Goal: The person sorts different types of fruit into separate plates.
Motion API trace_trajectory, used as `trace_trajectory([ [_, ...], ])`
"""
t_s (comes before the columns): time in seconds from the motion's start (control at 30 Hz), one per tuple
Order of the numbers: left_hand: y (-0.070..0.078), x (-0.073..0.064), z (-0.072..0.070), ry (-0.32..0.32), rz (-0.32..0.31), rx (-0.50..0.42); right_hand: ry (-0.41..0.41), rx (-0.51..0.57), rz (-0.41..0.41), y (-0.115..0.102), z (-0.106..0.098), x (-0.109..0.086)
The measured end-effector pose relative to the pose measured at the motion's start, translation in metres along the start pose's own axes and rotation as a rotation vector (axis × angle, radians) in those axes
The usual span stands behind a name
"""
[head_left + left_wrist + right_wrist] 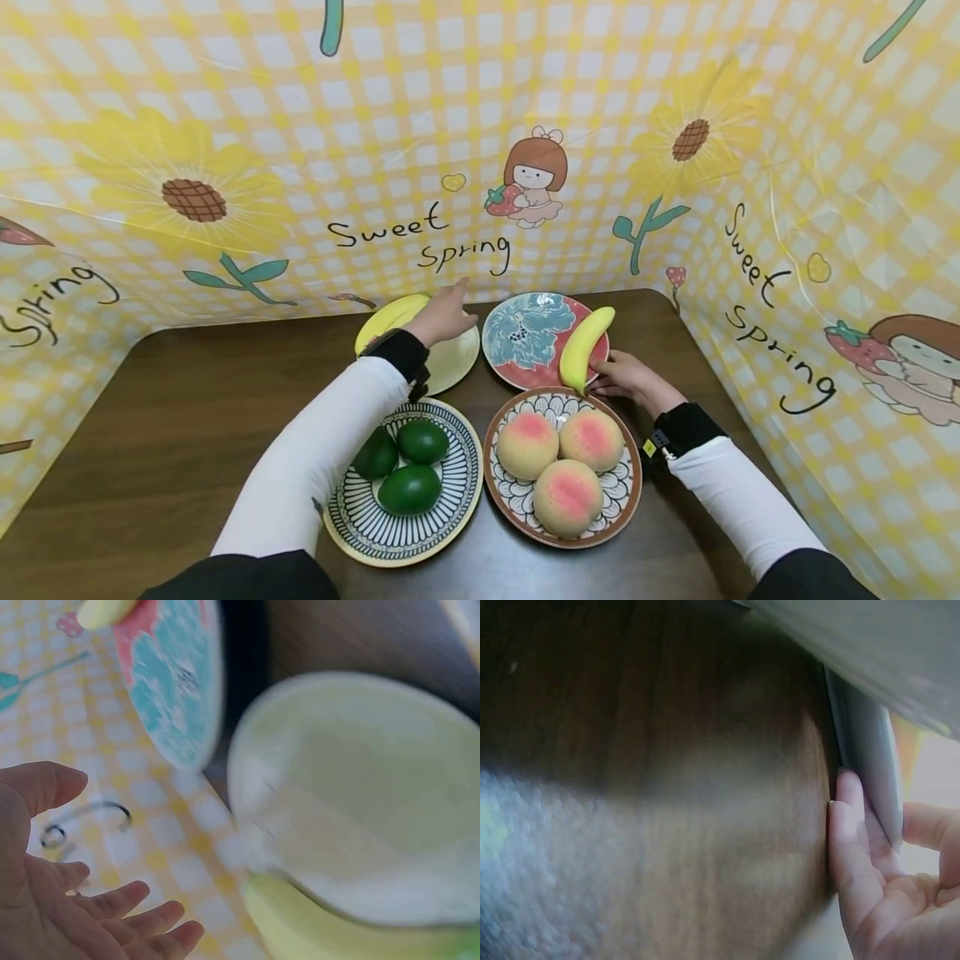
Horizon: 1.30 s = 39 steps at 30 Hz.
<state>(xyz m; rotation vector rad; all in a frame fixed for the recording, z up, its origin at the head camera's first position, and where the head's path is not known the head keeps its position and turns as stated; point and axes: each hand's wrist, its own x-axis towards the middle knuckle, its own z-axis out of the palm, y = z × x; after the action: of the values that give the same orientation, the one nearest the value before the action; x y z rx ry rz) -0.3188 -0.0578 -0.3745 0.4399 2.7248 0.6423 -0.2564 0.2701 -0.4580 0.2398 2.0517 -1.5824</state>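
Note:
My left hand [444, 317] is above the pale green plate [456, 360], its fingers spread and nothing in them. On that plate's left side lies yellow banana fruit [386, 321], partly covered by the hand and wrist. To the right, the red plate with a blue flower [525, 329] carries a single banana [585, 350] along its right side. My right hand [626, 379] grips this plate's lower right rim. In the right wrist view the fingers [851, 847] reach under the rim, with the thumb on its other side.
Nearer to me, a black-and-white patterned plate [461, 508] holds three dark green fruits [409, 490]. Beside it, a brown-rimmed plate [630, 500] holds three peaches [567, 497]. The brown table [187, 433] meets a yellow checked cloth [360, 150] at the back and sides.

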Motion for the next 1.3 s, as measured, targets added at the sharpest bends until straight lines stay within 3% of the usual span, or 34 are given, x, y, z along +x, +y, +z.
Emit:
trace_trajectory([
  [0.2, -0.034, -0.011, -0.006, 0.006, -0.116, 0.060, 0.003, 0.011, -0.006, -0.001, -0.001, -0.001],
  [0.4, -0.054, -0.024, -0.008, -0.005, -0.192, 0.125, 0.001, 0.016, -0.011, -0.002, -0.003, 0.000],
  [0.67, -0.070, -0.031, -0.004, 0.002, -0.211, 0.151, 0.002, -0.005, -0.012, -0.004, -0.004, 0.001],
  [0.97, -0.086, -0.018, 0.014, -0.040, -0.205, 0.096, 0.000, 0.006, -0.009, -0.001, -0.002, 0.003],
  [1.2, -0.091, -0.014, 0.018, -0.039, -0.196, 0.099, 0.000, 0.029, -0.017, 0.000, 0.000, 0.002],
  [1.3, -0.093, -0.016, 0.020, -0.068, -0.228, 0.083, -0.001, 0.026, -0.013, 0.001, 0.000, 0.002],
])
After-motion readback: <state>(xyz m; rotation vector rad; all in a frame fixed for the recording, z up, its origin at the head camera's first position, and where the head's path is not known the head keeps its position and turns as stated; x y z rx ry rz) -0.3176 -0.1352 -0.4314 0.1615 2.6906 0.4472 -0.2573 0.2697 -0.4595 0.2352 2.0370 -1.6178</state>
